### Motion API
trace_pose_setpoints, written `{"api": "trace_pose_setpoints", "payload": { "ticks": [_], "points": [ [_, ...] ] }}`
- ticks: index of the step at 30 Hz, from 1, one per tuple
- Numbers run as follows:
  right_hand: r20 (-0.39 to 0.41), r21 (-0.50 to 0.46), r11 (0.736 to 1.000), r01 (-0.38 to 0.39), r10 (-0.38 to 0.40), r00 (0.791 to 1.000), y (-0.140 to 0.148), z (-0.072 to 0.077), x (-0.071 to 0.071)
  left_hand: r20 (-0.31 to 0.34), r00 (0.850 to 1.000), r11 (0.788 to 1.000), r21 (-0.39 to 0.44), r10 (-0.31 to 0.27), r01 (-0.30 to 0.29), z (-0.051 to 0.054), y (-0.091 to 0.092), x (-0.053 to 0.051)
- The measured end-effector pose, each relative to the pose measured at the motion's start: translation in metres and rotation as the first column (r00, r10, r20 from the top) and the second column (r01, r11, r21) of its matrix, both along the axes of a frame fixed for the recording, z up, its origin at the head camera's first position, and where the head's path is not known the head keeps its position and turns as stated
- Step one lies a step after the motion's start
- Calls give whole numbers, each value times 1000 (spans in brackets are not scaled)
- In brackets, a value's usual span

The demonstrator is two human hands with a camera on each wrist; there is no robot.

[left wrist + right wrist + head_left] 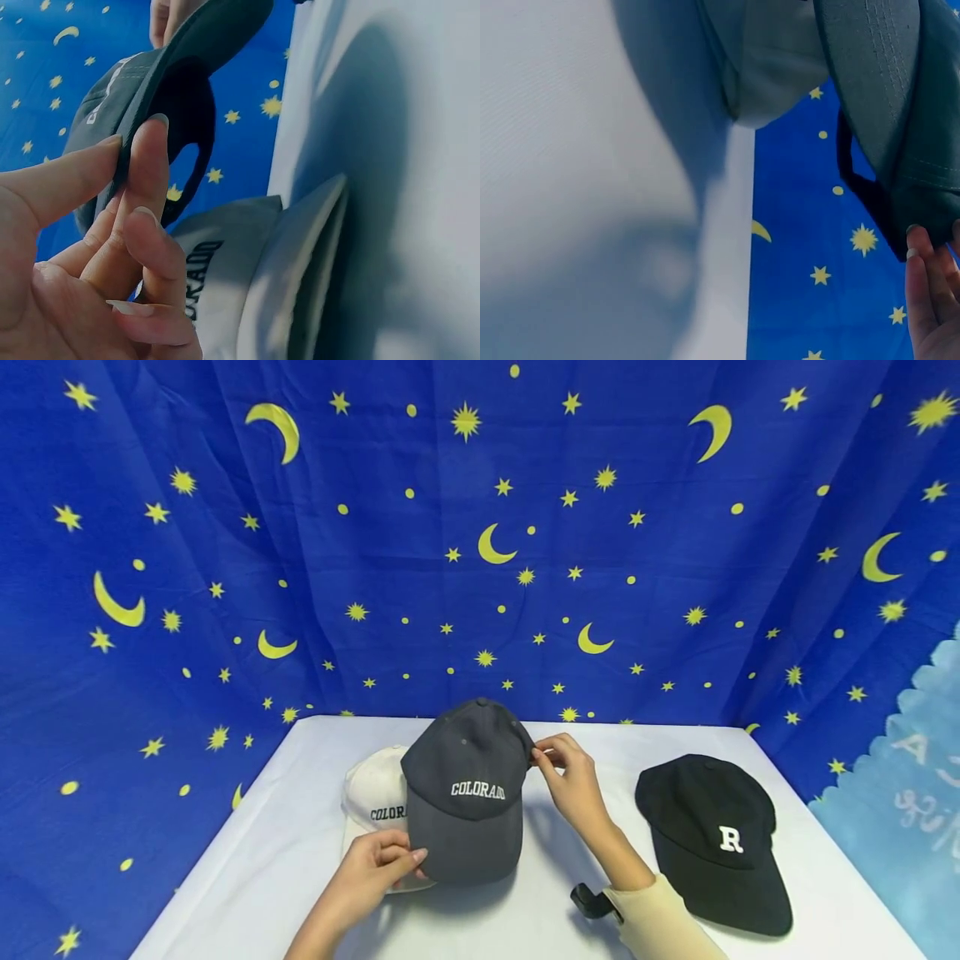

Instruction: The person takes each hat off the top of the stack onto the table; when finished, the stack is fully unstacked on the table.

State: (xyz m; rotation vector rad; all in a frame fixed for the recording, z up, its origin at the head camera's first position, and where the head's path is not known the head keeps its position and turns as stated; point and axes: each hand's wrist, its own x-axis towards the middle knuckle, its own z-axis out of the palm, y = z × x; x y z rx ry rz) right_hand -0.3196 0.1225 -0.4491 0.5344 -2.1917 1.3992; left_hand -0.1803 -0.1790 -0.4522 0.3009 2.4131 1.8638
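A dark grey baseball cap (468, 752) lettered COLORADO is held above the table, its brim toward me. My left hand (378, 864) pinches the brim's left edge between thumb and fingers, as the left wrist view shows up close at the cap (112, 112). At the cap's right side my right hand (573, 781) pinches the lower edge of the crown; in the right wrist view its fingertips (919, 240) touch the grey fabric. Partly hidden behind the grey cap, a white COLORADO cap (367, 789) lies on the table, also visible below my left hand in the left wrist view.
On the right of the white table (570, 893) lies a black cap (705, 827) with a white R. A blue cloth (420, 568) with yellow moons and stars hangs behind the table. A black strap piece (591, 902) sits at my right wrist.
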Motion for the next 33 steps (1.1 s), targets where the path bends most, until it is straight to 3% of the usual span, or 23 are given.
{"api": "trace_pose_setpoints", "payload": {
  "ticks": [12,22,33],
  "points": [
    [-15,13,997,71,-71,997,21,-3,-1,37,997,998,-10,-65,65,-5,18,-11],
    [4,2,996,85,-85,996,35,-10,1,56,992,994,-6,-111,111,-14,29,-18],
    [29,-6,992,126,-125,992,54,-17,5,63,990,990,-56,-123,127,-16,43,-26]
  ]
}}
